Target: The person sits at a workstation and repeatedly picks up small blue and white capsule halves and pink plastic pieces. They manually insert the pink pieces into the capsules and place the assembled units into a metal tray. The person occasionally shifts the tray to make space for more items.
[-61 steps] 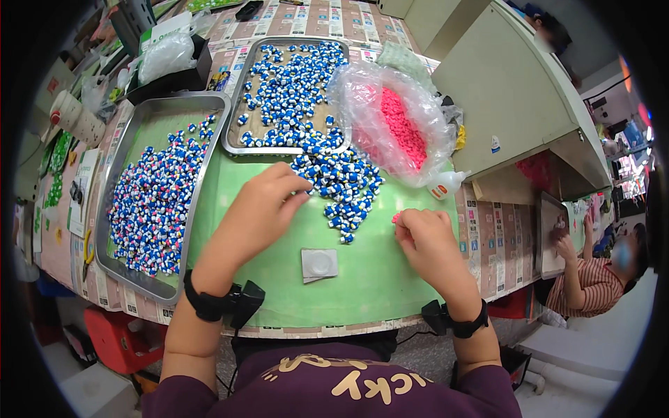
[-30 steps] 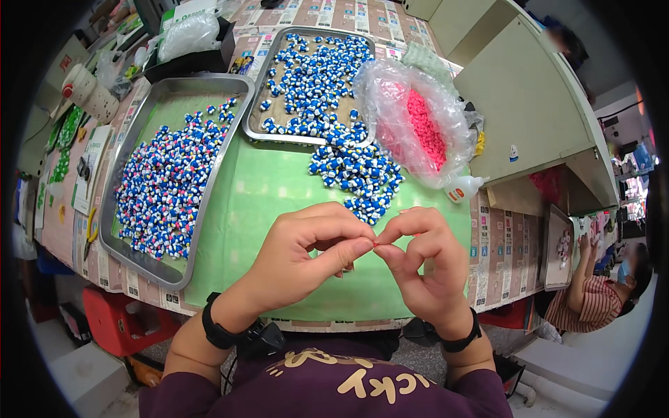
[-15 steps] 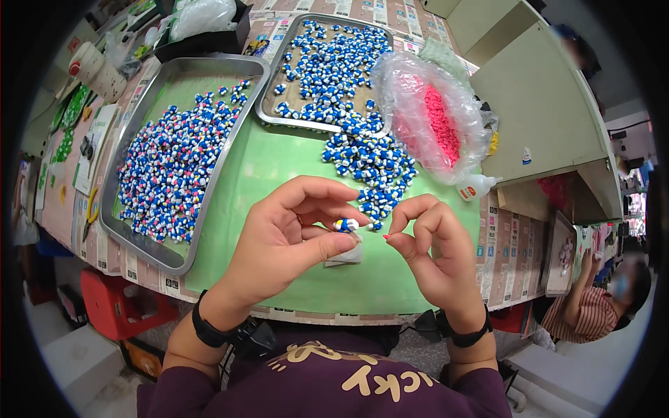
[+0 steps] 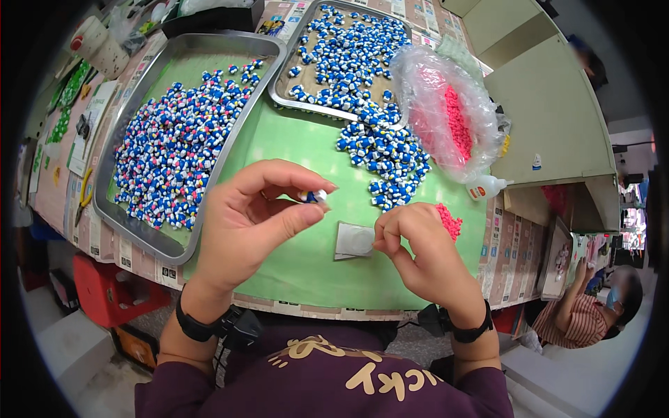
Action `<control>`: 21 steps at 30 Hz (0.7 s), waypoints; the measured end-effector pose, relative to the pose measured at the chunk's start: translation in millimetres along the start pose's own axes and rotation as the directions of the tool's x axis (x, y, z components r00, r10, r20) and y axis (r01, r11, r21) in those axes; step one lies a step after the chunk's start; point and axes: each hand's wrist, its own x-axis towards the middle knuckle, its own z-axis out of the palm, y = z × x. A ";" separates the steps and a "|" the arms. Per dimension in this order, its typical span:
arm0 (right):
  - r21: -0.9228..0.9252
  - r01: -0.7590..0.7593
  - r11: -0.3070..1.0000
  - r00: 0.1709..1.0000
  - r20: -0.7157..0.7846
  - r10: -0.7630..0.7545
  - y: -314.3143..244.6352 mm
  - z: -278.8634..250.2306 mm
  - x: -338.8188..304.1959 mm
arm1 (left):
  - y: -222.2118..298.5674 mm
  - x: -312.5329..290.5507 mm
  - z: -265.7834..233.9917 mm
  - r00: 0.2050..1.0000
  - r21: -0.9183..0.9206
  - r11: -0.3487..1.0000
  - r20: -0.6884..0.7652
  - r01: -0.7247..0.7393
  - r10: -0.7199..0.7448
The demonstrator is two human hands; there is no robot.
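Observation:
Between the thumb and fingertips of my left hand is a small blue-and-white figurine with a touch of yellow, raised above the green mat. My right hand is closed in a pinch at the right edge of a small grey-white square pad. Whatever is in its fingertips is hidden. Partly behind that hand lies a small heap of pink pieces. Farther back, a loose pile of similar figurines spreads over the mat.
A metal tray of figurines with pink bits stands left; another tray of figurines is behind. A plastic bag of pink pieces, a white bottle and a cabinet are right. Another person sits far right.
My right hand has moved down to the pad's edge; the pink piece in its fingertips no longer shows. My left hand has shifted left with the figurine. The pink heap has come into sight.

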 end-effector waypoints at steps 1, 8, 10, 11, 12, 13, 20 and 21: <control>-0.016 0.004 1.000 1.000 0.014 -0.004 0.7 0.6 -0.7 | 3.3 -2.3 -4.2 0.999 0.005 0.999 0.000 0.046 -0.046; -0.067 0.013 0.998 1.000 0.021 -0.012 -1.6 6.0 5.5 | 0.3 -2.8 -7.1 0.995 -0.018 0.996 -0.052 0.088 -0.089; -0.019 -0.001 1.000 1.000 0.015 0.001 -3.5 2.2 4.6 | -0.4 0.3 -2.2 0.995 -0.009 0.997 -0.064 0.082 -0.082; 0.006 -0.005 1.000 1.000 0.011 0.005 -3.7 0.3 4.8 | -0.6 1.6 -1.1 0.995 0.001 0.996 -0.055 0.085 -0.084; 0.095 -0.026 0.995 0.999 -0.038 0.029 -4.5 -1.4 4.3 | -0.7 2.1 0.2 0.995 0.010 0.996 -0.045 0.088 -0.087; 0.185 -0.042 0.982 0.995 -0.085 0.059 -5.8 -3.1 3.0 | -0.9 2.5 2.1 0.995 0.019 0.996 -0.034 0.091 -0.090; 0.517 0.174 0.838 0.928 -0.370 0.036 -24.8 -16.1 9.9 | -0.5 9.5 33.8 0.987 -0.221 0.962 0.041 0.161 -0.156; 0.515 0.200 0.834 0.913 -0.406 0.032 -25.8 -16.6 10.8 | 0.6 12.1 39.8 0.986 -0.240 0.957 0.034 0.165 -0.161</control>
